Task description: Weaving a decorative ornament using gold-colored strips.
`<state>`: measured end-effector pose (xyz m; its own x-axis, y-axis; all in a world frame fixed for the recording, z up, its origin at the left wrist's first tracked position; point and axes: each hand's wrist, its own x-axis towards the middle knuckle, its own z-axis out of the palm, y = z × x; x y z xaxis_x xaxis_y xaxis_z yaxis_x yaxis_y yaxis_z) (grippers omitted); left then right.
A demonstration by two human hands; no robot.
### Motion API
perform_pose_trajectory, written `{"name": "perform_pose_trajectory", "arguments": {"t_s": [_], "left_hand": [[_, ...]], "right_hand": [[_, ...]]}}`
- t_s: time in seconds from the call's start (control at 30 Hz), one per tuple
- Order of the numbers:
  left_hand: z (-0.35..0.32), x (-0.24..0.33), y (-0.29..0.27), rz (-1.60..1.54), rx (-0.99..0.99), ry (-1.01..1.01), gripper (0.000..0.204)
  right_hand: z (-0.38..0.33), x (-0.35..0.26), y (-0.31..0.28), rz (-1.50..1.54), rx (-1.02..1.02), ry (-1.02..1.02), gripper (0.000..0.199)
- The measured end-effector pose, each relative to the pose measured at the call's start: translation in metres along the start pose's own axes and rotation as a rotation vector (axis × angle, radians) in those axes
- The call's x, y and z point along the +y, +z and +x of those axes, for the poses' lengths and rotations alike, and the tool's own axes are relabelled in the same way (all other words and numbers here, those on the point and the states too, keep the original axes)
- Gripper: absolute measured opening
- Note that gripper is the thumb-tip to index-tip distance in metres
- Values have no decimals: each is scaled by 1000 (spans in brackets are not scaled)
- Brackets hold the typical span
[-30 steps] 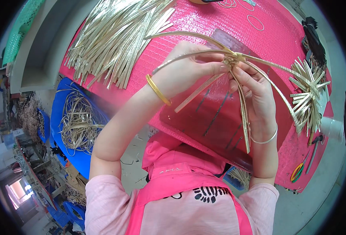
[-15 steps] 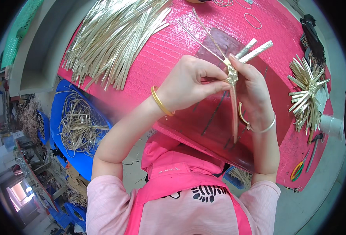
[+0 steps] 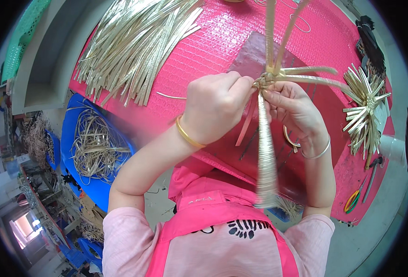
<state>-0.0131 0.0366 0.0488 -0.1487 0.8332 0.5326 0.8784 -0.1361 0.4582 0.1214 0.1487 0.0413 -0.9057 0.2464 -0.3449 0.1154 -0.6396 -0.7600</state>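
Note:
A woven knot of flat gold strips [image 3: 269, 79] is held up between my two hands over the dark red mat. Its strip ends fan out: two point away from me, two reach right, and one hangs toward me, blurred by motion. My left hand [image 3: 217, 102] is closed, its thumb and fingertips pinching the knot's left side. A thin strip end [image 3: 171, 96] sticks out to the left of that hand. My right hand [image 3: 298, 108] grips the knot's lower right side between thumb and fingers. The fingertips partly cover the weave.
Loose gold strips [image 3: 134, 46] lie heaped on the pink table cover at the far left. On the right sit a bundle of finished-looking gold knots [image 3: 367, 106], scissors [image 3: 352, 201] and a hammer [image 3: 373, 177]. A blue container [image 3: 70, 152] holds tangled strips at left.
The knot has turned in my hands and moved slightly up and left. Its strips now spread far, right and near. My left hand has rolled so its back faces up.

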Motion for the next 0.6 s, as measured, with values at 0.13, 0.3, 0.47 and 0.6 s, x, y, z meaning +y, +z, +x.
{"name": "perform_pose_trajectory", "arguments": {"t_s": [0.13,0.3,0.47,0.6], "left_hand": [[-3,2,7,-87,95,-165,4],[-1,7,-3,-601,5,-622,13],[6,-7,-19,-605,-284,-624,18],[12,-8,-24,-467,-447,-506,17]], "right_hand": [[4,13,17,-72,223,-183,15],[10,26,17,-321,372,-449,13],[6,26,26,-390,399,-484,16],[5,25,27,-656,493,-480,11]]}}
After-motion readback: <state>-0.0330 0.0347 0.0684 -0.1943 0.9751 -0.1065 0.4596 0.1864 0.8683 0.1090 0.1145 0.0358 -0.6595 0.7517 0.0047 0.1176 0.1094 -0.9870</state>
